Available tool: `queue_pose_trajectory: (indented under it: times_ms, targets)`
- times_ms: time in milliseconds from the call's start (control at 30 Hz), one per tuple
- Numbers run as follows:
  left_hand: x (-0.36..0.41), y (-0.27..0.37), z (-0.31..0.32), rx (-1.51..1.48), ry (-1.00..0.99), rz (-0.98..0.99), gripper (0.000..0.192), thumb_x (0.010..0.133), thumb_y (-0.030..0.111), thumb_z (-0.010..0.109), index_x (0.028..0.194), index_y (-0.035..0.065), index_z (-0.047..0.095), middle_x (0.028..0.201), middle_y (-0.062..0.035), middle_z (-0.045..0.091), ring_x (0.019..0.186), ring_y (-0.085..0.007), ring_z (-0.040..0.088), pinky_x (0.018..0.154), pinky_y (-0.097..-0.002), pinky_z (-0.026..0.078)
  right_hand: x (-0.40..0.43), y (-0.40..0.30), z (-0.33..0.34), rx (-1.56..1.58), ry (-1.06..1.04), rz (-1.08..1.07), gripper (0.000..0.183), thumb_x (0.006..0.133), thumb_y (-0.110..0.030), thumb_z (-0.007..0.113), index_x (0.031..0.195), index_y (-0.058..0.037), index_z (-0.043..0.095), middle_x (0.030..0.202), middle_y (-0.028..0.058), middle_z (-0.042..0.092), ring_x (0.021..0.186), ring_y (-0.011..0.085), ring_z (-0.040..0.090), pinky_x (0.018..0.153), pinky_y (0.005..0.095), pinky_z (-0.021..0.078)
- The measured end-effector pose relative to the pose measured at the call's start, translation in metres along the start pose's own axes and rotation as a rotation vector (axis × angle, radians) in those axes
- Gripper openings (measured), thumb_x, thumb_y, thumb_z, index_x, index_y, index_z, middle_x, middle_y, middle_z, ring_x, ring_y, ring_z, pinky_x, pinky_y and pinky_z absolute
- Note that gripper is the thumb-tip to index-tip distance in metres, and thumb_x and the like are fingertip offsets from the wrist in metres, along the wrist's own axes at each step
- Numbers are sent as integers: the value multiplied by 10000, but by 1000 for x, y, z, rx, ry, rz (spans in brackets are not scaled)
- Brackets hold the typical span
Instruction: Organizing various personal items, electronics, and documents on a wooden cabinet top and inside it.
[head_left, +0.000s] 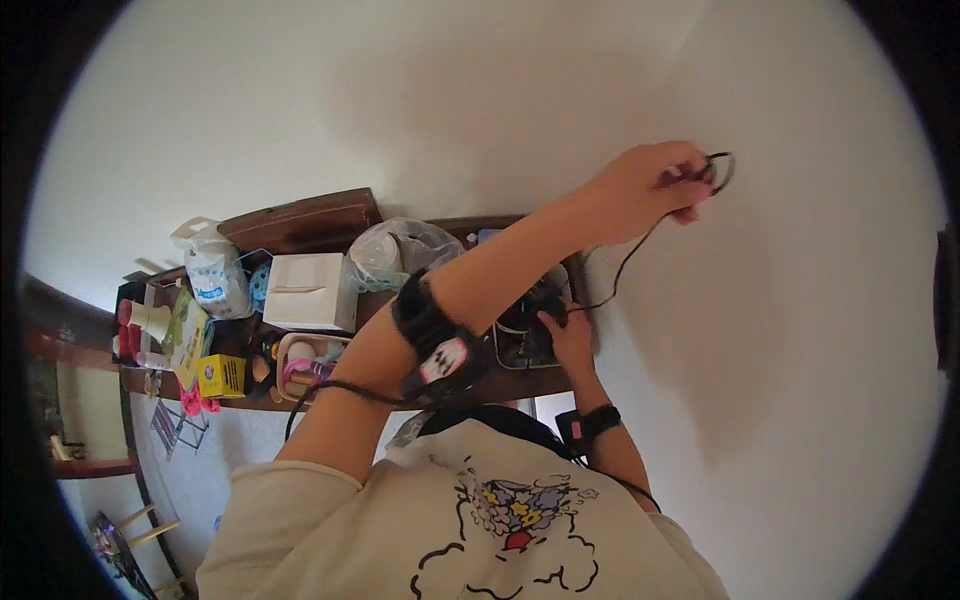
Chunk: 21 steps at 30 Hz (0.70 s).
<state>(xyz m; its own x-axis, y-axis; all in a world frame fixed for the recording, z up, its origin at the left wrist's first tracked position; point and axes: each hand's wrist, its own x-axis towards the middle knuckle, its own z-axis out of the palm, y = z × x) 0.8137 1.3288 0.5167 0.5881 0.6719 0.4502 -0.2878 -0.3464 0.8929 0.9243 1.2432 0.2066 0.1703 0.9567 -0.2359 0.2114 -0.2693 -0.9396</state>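
Observation:
My left hand (667, 184) is raised at the upper right in front of the pale wall, its fingers closed on a looped black cable (621, 271). The cable runs down from it to my right hand (574, 337), which lies at the right end of the dark wooden desk. Its fingers touch a dark bundle of cables at the edge of a shallow tray (536, 366). Whether they grip the bundle is not clear. More black cords lie in the tray, partly hidden behind my left forearm.
Left of the tray stand a white box (304, 292), a clear plastic bag (427, 244), a pink basket (289, 345) of small items, a yellow box (222, 376) and a white printed bag (214, 277). The wall (750, 337) closes off the right side.

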Motion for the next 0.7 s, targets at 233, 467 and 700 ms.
queue_pose_trajectory:
  times_ms: [233, 467, 700]
  targets:
    - [-96, -100, -24, -88, 175, -315, 135, 927, 137, 578, 951, 10, 536, 803, -40, 577, 729, -114, 574, 696, -273, 466, 5, 47, -4, -624, 289, -583, 438, 790, -253, 736, 1110, 10, 593, 800, 135, 617, 645, 279, 617, 614, 336, 507]
    - [-212, -242, 4, 529, 58, -274, 95, 816, 78, 627, 896, 33, 649, 904, -102, 619, 832, -230, 616, 770, -348, 481, 11, 64, -23, 61, -76, -48, 509, 819, -130, 715, 1241, 24, 475, 940, 117, 607, 705, 168, 634, 616, 277, 517]
    - [-252, -277, 15, 1279, -159, -212, 147, 766, 146, 600, 860, 120, 709, 882, -77, 585, 834, -250, 566, 798, -330, 446, -19, 37, -43, 309, -90, 27, 568, 849, -75, 663, 1331, -3, 371, 1115, 141, 552, 833, 151, 631, 693, 281, 524]
